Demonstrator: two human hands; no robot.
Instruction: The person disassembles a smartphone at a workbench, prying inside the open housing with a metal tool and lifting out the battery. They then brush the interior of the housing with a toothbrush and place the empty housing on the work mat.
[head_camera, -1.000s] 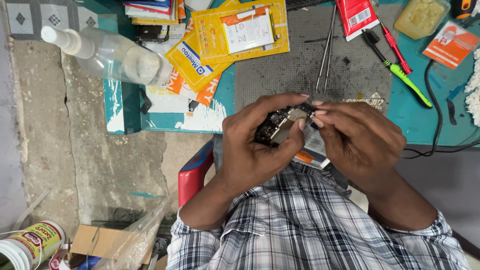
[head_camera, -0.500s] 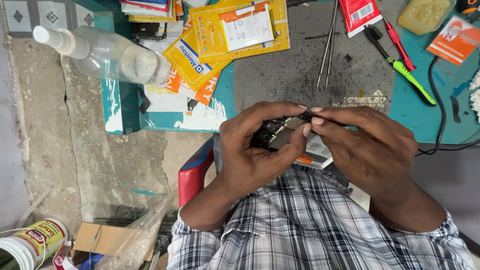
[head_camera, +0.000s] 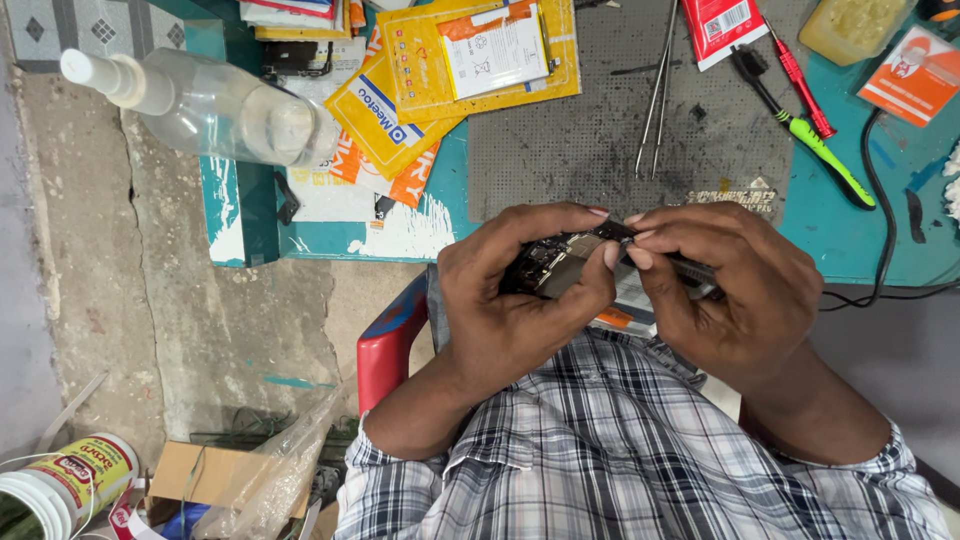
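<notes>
Head view: at centre frame, a person in a grey-and-white checked shirt (head_camera: 640, 450) works a small dark opened electronic device with a bare circuit board (head_camera: 552, 268), held low over the lap just below the near edge of the teal workbench (head_camera: 850, 240). The left hand (head_camera: 520, 300) wraps around the device from beneath, thumb and fingers closed on its body. The right hand (head_camera: 725, 290) pinches its upper right edge with the fingertips pressed tight together; whether a tool sits in that pinch cannot be told.

Above the hands, a grey perforated work mat (head_camera: 600, 130) carries a pair of slim steel tweezers (head_camera: 657, 95). To the upper right lie a green-handled screwdriver (head_camera: 820, 150) and a red-handled screwdriver (head_camera: 798, 85), and a black cable (head_camera: 880, 220) trails off the bench edge. Yellow and orange flat packets (head_camera: 420, 100) crowd the upper middle. A clear plastic bottle with a white nozzle (head_camera: 210, 105) lies on its side at upper left, overhanging the bench corner.

The risks, as judged here: the device is held over open lap rather than the mat, so a slip of either grip could send it, or any loosened part, to the cracked concrete floor (head_camera: 230, 320). Hard prying at the pinched edge could flex the exposed board. The overhanging bottle could roll off if the bench is jolted.
</notes>
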